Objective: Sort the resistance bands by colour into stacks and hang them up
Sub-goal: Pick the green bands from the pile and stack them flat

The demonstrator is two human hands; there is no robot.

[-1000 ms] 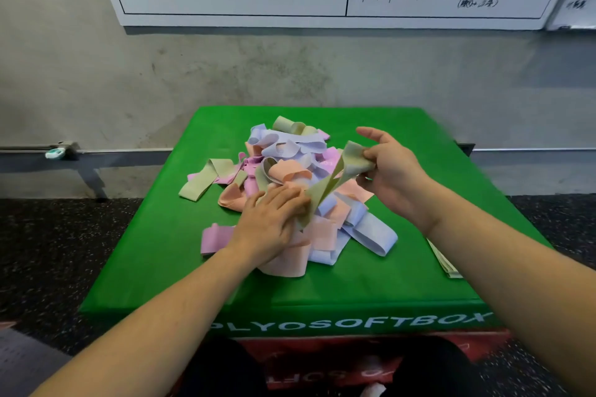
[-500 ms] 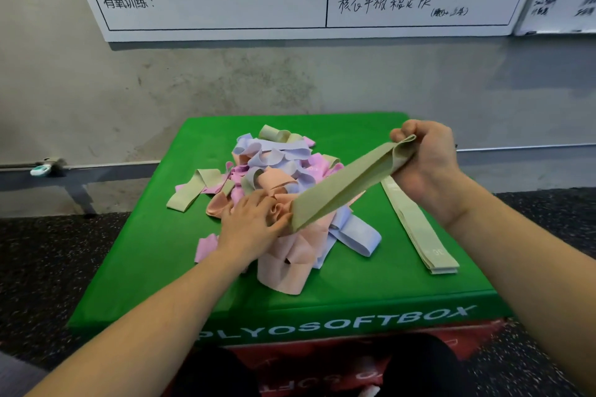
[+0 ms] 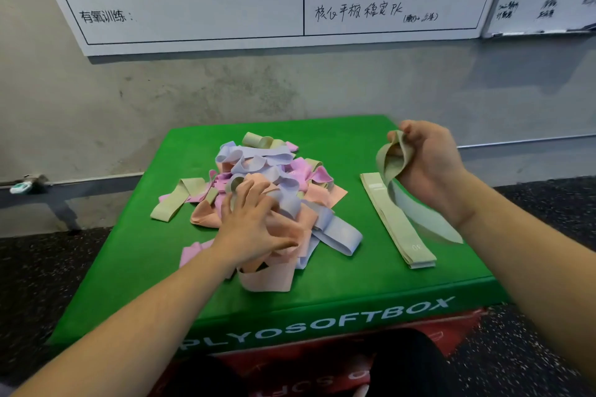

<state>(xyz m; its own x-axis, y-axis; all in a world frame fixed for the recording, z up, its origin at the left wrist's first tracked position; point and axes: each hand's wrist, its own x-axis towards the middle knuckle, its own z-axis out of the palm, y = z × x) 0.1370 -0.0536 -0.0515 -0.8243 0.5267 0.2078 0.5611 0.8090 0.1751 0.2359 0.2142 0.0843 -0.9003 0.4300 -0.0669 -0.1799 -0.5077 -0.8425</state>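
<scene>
Head view showed the right hand (image 3: 425, 167) gripping a green band (image 3: 395, 159) above the green stack (image 3: 395, 219) on the plyo box (image 3: 322, 296), while the left hand (image 3: 254, 222) pressed, fingers spread, on the mixed pile (image 3: 277, 171).

Two bare forearms, no sleeves, watch or rings visible, possibly dark trousers below
</scene>
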